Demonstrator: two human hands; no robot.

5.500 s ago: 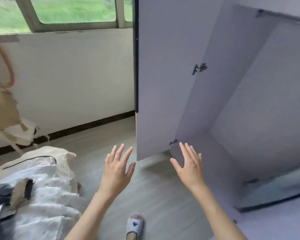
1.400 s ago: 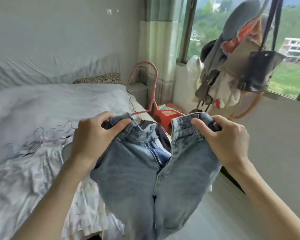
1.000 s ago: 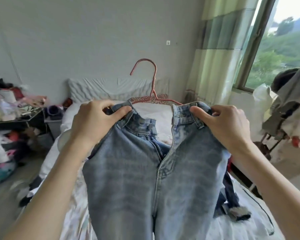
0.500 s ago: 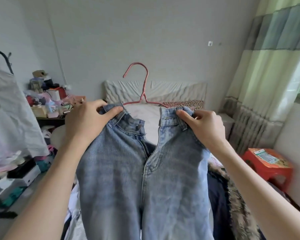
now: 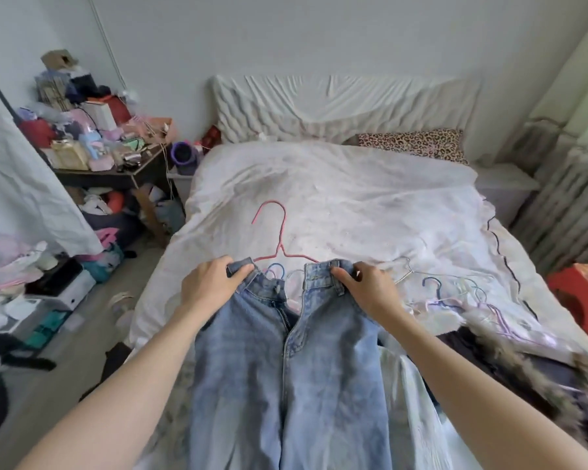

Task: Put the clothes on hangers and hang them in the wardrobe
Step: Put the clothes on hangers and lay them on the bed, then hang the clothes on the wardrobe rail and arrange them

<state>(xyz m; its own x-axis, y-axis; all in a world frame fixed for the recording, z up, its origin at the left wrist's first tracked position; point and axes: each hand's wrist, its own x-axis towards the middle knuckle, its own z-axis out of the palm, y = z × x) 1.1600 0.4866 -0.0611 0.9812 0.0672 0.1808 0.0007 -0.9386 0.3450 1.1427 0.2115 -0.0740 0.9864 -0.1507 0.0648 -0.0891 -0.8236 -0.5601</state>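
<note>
White bed (image 5: 336, 198) with loose wire hangers (image 5: 455, 293), dark fur-trimmed garment (image 5: 510, 354).

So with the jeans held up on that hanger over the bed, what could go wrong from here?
The jeans have an open fly, and the left hand and right hand grip only the waistband corners, so the jeans might slide off the pink hanger. Its hook could also snag the loose hangers on the bed.

**Around the room**

A white bed (image 5: 353, 198) fills the centre. A leopard-print pillow (image 5: 411, 147) lies at its upper right. At the left, a cluttered dark table (image 5: 116, 173) stands beside it. A red stool (image 5: 577, 300) sits at the right edge.
</note>
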